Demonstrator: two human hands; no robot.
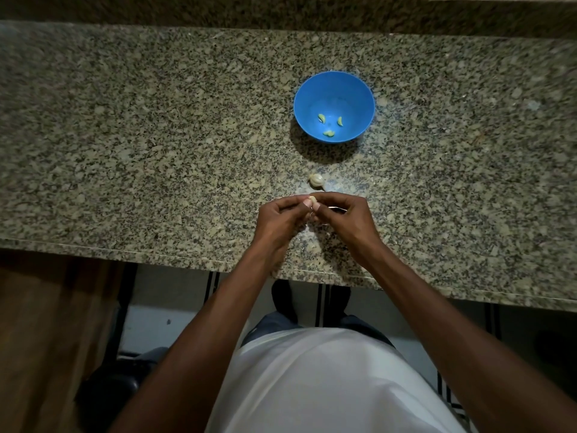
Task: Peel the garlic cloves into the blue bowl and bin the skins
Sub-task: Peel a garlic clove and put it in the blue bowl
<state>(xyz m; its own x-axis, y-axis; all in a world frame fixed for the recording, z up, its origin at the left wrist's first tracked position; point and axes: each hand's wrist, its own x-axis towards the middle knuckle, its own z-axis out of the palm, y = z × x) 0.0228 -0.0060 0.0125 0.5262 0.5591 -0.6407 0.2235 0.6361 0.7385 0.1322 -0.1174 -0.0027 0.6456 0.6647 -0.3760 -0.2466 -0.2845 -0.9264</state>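
A blue bowl (334, 89) stands on the granite counter, holding three peeled garlic cloves (328, 133). Nearer me, a pale piece of unpeeled garlic (316, 180) lies on the counter. Just below it, my left hand (278, 220) and my right hand (343, 218) meet fingertip to fingertip and pinch one small garlic clove (313, 199) between them. Most of that clove is hidden by my fingers. A thin strip of skin (335, 209) shows by my right fingers.
The granite counter (156, 151) runs the full width, with its front edge (156, 253) just under my wrists. A raised granite ledge (281, 10) runs along the back. On the floor at lower left sits a dark rounded object (109, 392).
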